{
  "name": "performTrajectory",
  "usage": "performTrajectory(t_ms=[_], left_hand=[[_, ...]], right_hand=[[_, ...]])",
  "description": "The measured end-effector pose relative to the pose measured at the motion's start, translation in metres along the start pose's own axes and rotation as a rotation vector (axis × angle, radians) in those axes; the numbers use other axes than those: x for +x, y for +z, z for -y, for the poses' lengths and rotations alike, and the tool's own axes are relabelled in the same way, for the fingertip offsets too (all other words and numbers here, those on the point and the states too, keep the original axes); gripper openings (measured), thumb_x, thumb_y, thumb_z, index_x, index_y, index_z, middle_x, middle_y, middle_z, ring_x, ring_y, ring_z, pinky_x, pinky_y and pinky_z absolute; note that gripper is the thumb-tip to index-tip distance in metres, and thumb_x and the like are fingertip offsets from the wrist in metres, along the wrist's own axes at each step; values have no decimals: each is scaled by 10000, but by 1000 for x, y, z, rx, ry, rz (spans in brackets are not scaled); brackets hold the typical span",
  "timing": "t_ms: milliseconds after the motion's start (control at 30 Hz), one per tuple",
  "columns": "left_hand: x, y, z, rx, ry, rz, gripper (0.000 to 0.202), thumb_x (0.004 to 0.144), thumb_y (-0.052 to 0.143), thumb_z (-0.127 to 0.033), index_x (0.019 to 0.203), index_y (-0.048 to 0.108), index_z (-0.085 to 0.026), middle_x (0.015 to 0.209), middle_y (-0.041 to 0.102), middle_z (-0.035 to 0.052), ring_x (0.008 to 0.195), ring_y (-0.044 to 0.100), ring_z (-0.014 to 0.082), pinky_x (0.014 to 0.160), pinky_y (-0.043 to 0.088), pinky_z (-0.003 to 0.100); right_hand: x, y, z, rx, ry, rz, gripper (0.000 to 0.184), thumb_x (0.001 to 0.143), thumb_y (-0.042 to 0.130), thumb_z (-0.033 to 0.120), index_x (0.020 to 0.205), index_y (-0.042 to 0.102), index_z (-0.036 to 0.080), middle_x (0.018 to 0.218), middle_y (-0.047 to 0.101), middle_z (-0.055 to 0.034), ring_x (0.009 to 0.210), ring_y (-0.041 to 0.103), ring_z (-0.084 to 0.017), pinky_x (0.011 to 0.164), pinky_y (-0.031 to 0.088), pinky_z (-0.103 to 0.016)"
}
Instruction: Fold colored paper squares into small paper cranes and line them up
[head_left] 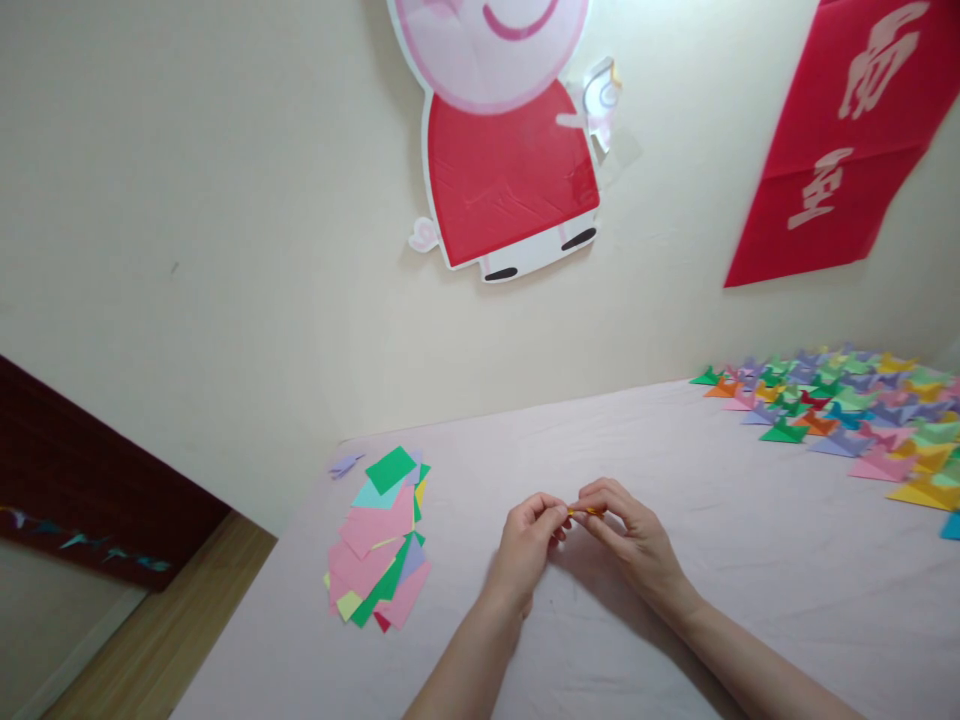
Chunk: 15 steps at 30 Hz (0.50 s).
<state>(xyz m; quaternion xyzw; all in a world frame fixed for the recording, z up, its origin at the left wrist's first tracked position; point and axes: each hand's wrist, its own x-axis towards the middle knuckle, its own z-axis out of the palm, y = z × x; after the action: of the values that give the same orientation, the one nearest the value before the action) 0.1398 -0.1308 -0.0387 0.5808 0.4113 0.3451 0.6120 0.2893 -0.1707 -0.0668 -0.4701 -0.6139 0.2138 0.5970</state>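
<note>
Between your two hands, low in the middle of the view, sits a small folded paper piece (583,510), orange with a touch of yellow, mostly hidden by your fingertips. Only a thin sliver shows, and its long axis runs left to right, from one hand across to the other; you cannot tell which end is the point. Your left hand (526,545) pinches its left end with fingers curled closed, and your right hand (626,530) grips the right end the same way, both held just above the pale pink table (675,620).

To your left, near your left hand, lies a loose pile of flat paper squares (382,545) in pink, green, yellow and lilac, overlapping one another. Farther off at the right rear of the table, well apart from your hands, is a spread of folded paper shapes (847,410) in many colours. Behind them, on the wall, hang a cartoon pig cutout (510,170) and a red banner (840,150).
</note>
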Motion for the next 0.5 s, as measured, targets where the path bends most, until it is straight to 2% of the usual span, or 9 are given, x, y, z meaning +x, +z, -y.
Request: performTrajectory(t_ms=[200,500], left_hand=[[-6,0,-2,242,270,-106,53,793,597,-225,766,635,-200,816,628,11,806,538,178,781,383,296],[-10,3,-2,457,435,-177,103,847,602,-160,757,584,-207,795,609,-9,788,543,177,757,386,301]], right_hand=[[1,1,0,117,163,-25,179,870,670,374,768,713,234,812,644,-22,799,584,-193,737,439,-293],[1,4,-2,283,272,-11,249,811,715,447,729,708,212,791,628,-22,789,570,-192,734,435,-294]])
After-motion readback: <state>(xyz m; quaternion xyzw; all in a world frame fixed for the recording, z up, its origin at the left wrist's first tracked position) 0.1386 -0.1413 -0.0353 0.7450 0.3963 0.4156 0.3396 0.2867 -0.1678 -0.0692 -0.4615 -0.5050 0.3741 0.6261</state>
